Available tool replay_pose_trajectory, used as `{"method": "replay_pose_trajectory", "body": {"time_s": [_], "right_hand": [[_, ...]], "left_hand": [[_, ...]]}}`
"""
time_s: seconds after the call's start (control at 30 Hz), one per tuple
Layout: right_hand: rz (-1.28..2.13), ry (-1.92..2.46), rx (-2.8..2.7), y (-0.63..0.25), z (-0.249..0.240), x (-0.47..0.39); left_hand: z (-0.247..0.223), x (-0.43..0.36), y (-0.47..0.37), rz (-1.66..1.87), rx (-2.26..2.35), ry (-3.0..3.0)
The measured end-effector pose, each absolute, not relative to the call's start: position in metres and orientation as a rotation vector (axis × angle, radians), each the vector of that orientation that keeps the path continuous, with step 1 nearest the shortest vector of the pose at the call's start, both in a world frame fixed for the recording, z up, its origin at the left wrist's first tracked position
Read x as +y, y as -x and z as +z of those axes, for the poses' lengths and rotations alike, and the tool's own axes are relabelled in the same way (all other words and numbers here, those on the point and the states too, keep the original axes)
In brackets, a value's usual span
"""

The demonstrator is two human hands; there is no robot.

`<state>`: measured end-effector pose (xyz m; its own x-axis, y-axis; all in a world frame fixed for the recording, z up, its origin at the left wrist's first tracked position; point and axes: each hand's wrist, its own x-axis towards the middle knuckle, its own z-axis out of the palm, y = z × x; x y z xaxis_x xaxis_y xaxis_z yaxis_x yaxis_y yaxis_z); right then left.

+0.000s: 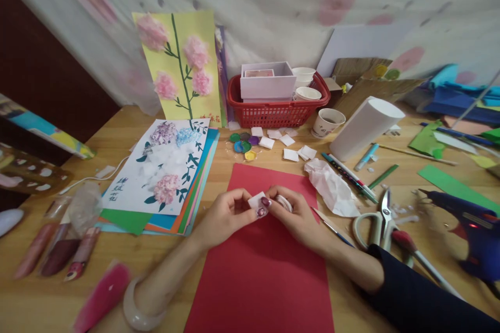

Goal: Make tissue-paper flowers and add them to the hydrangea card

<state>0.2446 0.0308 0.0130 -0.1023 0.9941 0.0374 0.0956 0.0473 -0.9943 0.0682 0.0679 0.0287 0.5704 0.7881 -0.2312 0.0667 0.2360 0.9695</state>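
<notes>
My left hand (230,216) pinches a small white square piece (255,199) between thumb and forefinger, above the red sheet of paper (258,265). My right hand (292,216) meets it there, thumb and fingertips closed at the square's right edge. Tucked in the curled fingers of that hand is a white rounded piece (284,203), perhaps a small roll; its exact kind is unclear. Several similar white squares (290,154) lie beyond the red sheet. Crumpled white paper (332,187) sits just past my right hand.
Paint pots (250,155) and a red basket (273,114) stand behind. Flower artwork (128,182) rests on coloured sheets at left. On the right are a paper cup (328,122), white tube (367,127), scissors (385,218) and a blue glue gun (464,229) with a red light.
</notes>
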Motion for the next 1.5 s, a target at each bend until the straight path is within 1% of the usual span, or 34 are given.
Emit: {"method": "replay_pose_trajectory", "body": {"time_s": [0.2, 0.5, 0.57, 0.67, 0.77, 1.03, 1.2, 1.5], "right_hand": [[1.208, 1.181, -1.398, -0.245, 0.011, 0.030], [1.104, 1.175, -1.401, -0.244, 0.011, 0.025], [0.979, 1.117, -1.491, -0.244, 0.010, 0.022], [0.771, 0.952, -1.808, -0.245, 0.011, 0.019], [0.700, 0.873, -2.018, -0.245, 0.012, 0.019], [0.795, 0.786, -2.068, -0.246, 0.015, 0.022], [0.869, 0.796, -2.030, -0.247, 0.015, 0.022], [0.891, 0.889, -1.944, -0.247, 0.015, 0.021]], "left_hand": [[0.031, 0.067, -0.068, 0.579, 0.832, -1.332], [0.027, 0.070, -0.065, 0.633, 0.890, -1.298], [0.029, 0.070, -0.064, 0.637, 0.889, -1.288], [0.030, 0.070, -0.062, 0.616, 0.884, -1.285], [0.031, 0.068, -0.062, 0.539, 0.819, -1.245], [0.029, 0.064, -0.064, 0.402, 0.671, -1.259], [0.029, 0.065, -0.062, 0.419, 0.653, -1.253], [0.032, 0.065, -0.060, 0.436, 0.652, -1.263]]}}
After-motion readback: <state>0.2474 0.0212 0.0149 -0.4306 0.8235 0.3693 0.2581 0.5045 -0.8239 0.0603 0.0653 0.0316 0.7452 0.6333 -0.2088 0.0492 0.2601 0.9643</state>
